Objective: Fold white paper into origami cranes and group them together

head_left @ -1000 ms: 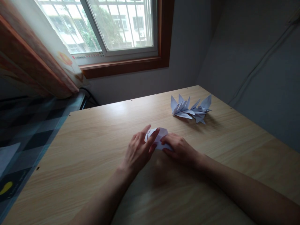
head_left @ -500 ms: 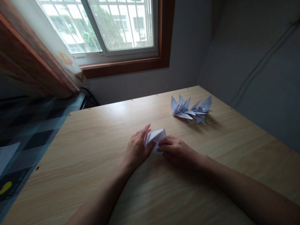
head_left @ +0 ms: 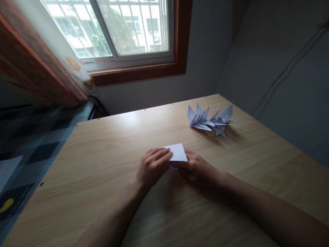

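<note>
A piece of folded white paper point(head_left: 179, 153) is between my two hands, over the middle of the table. From the left, my left hand point(head_left: 153, 165) grips it, with its fingers lying across the top face and the thumb hidden. My right hand point(head_left: 193, 165) is closed on the paper's right side, partly beneath it; some of its fingertips are covered by the sheet. The upper face of the paper looks flat, and a lower layer shows under its near edge.
Several folded white paper pieces with pointed tips point(head_left: 199, 118) stand in a cluster at the back right of the wooden table point(head_left: 102, 154). To the left is a dark checked cloth point(head_left: 38, 151) with a sheet on it. A window point(head_left: 141, 27) and curtain are behind.
The paper's raised, slanted flap now lies flat. My left hand's fingers have come down from upright onto its top face. My right hand has shifted slightly, partly under the paper.
</note>
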The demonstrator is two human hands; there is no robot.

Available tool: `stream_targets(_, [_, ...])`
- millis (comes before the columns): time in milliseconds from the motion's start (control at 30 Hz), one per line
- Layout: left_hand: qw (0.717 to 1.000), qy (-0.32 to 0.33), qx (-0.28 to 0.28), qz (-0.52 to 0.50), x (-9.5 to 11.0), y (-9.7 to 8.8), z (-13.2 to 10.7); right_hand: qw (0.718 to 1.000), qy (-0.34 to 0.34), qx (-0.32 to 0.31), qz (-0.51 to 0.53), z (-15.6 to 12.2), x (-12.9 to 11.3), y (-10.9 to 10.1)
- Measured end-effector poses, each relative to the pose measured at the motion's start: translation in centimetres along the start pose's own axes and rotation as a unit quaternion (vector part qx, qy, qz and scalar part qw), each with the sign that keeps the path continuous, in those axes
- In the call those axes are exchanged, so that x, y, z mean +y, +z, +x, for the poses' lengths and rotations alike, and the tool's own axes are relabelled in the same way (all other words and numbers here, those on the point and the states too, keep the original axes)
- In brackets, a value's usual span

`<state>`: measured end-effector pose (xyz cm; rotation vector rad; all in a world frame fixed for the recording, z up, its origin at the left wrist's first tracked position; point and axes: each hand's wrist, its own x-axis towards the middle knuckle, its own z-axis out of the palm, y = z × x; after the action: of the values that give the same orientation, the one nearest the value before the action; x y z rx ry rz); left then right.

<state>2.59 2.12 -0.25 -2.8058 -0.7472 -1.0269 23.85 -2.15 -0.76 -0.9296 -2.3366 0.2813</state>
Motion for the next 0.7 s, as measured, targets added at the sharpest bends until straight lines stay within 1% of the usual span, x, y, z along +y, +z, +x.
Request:
stream_targets(100, [1.0,-0.015,0.001,-0.009,-0.1,0.0,-0.2,1.0,0.014,-0.012,-0.006,-0.1,-0.1,0.1])
stream_targets(200, [1.0,-0.016,-0.006,0.004,-0.1,0.1,-0.3,1.0,0.018,-0.013,-0.004,-0.2,0.0,0.2])
stream_targets(267, [0.999,-0.036,-0.005,-0.003,0.0,0.1,-0.3,1.0,0.014,-0.01,-0.002,-0.2,0.0,0.2])
stream_targets(300, [0.998,-0.061,0.002,-0.013,0.1,0.1,-0.3,1.0,0.013,-0.011,-0.003,-0.2,0.0,0.1])
stream_targets(367, [0.989,-0.141,0.024,-0.038,0.1,0.1,-0.2,1.0,0.014,-0.025,-0.008,-0.2,-0.1,0.0])
stream_targets(433, [0.969,-0.237,0.046,-0.059,0.0,0.1,0.0,0.999,0.015,-0.048,-0.018,-0.1,-0.3,-0.1])
stream_targets(500, [0.943,-0.315,0.058,-0.089,-0.3,0.2,0.2,0.997,0.012,-0.071,-0.029,-0.1,-0.7,-0.3])
stream_targets(600, [0.911,-0.378,0.068,-0.153,-0.7,0.3,0.4,0.995,0.006,-0.095,-0.041,-0.1,-1.3,-0.4])
stream_targets(700, [0.894,-0.402,0.075,-0.183,-0.8,0.4,0.6,0.992,0.01,-0.117,-0.051,-0.1,-1.7,-0.5])
